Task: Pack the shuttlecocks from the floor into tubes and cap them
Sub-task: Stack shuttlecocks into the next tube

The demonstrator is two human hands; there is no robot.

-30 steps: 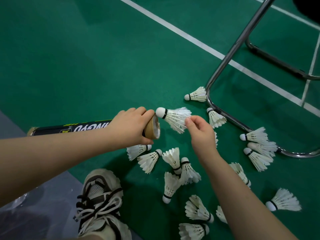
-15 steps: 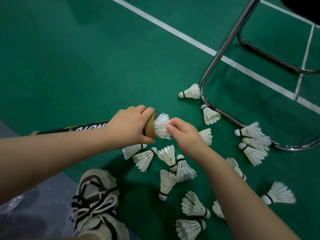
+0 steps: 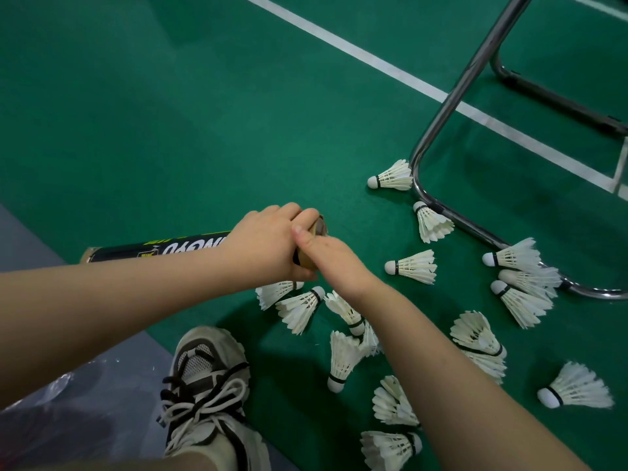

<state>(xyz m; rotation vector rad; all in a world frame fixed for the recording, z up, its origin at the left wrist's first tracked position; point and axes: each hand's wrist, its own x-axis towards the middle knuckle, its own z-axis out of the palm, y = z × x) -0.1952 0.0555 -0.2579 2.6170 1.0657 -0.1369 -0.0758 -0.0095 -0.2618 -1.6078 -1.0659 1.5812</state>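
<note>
My left hand (image 3: 268, 243) grips a black tube (image 3: 159, 248) with yellow-white lettering near its open brown end (image 3: 317, 227), holding it level above the floor. My right hand (image 3: 331, 260) presses against that open end, its fingers pushed into the mouth; the shuttlecock that went in is hidden. Several white feather shuttlecocks lie on the green floor: one (image 3: 413, 266) just right of my hands, a cluster (image 3: 299, 304) under them, more (image 3: 520, 280) by the chair frame and others (image 3: 574, 389) lower right.
A chrome chair frame (image 3: 445, 107) stands on the floor at the right, with shuttlecocks against its base (image 3: 475, 232). A white court line (image 3: 373, 61) crosses the back. My sneaker (image 3: 207, 396) rests at the bottom, beside clear plastic (image 3: 57, 385) on grey flooring.
My right hand brought a shuttlecock, cork first, to the tube's mouth and pushed it in; it is now out of sight. The left hand kept holding the tube.
</note>
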